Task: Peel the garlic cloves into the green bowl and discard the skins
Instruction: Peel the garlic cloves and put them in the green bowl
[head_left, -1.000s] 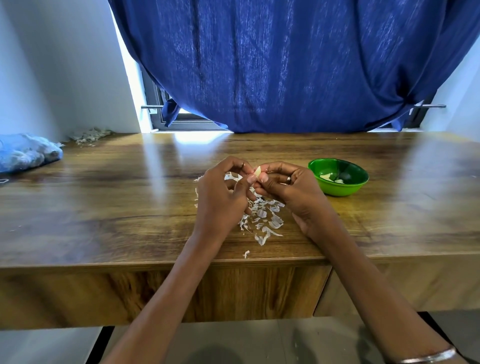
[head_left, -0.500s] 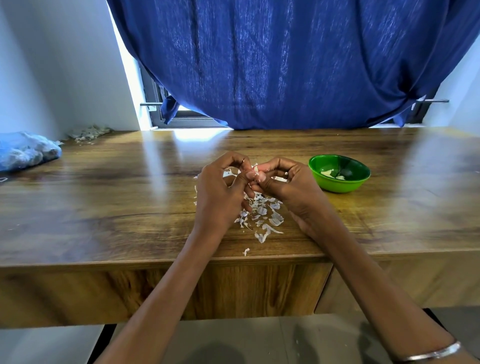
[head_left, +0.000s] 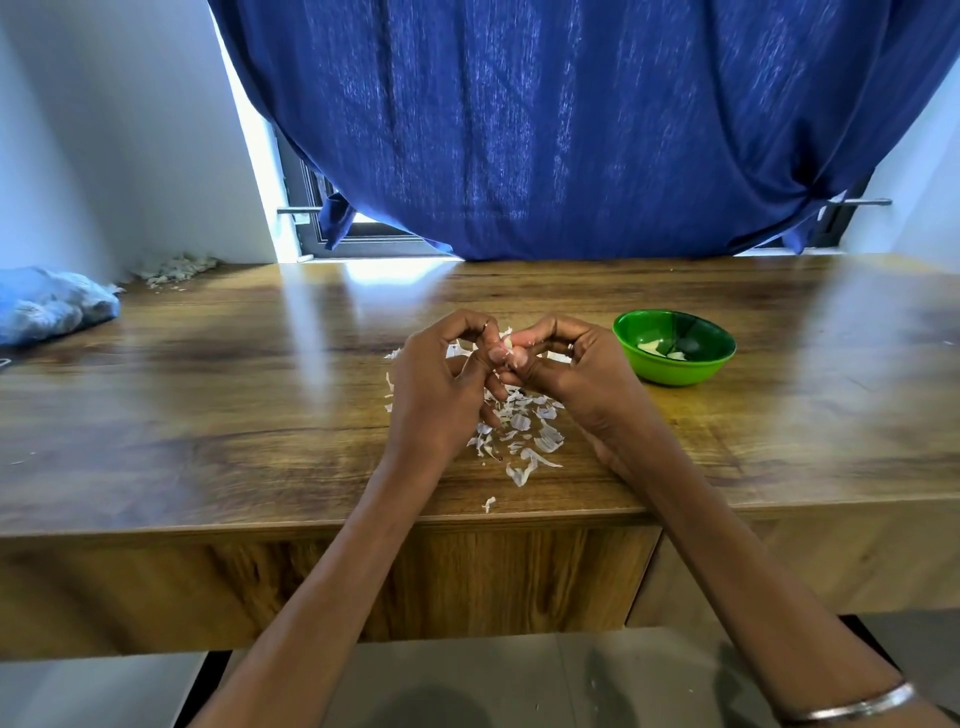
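Both hands met over the middle of the worktop (head_left: 208, 405), just above the scatter of papery skins (head_left: 519, 431). Left hand (head_left: 441, 384) with fingers curled inward, thumb tip pressed against a small pale garlic clove (head_left: 506, 343); right hand (head_left: 571, 374) likewise curled, pinching the same clove from the other side. No gap between the two sets of fingertips; clove only partly visible between them.

Compared with a second ago: clove then poking up clear above the fingertips, now drawn lower and more buried in the pinch, thumbs closed tighter over it. Probably a fresh bite at a stubborn strip of skin rather than a finished clove. Whether any skin has come away in this instant, impossible to tell.

Green bowl (head_left: 675, 364) to the right of the right hand, close but not touching, a few peeled pieces inside. Skins not yet discarded, lying loose near the front edge. Blue bag (head_left: 52, 306) far left, well apart. Task judged mid-way: peeling ongoing, clean-up not begun.
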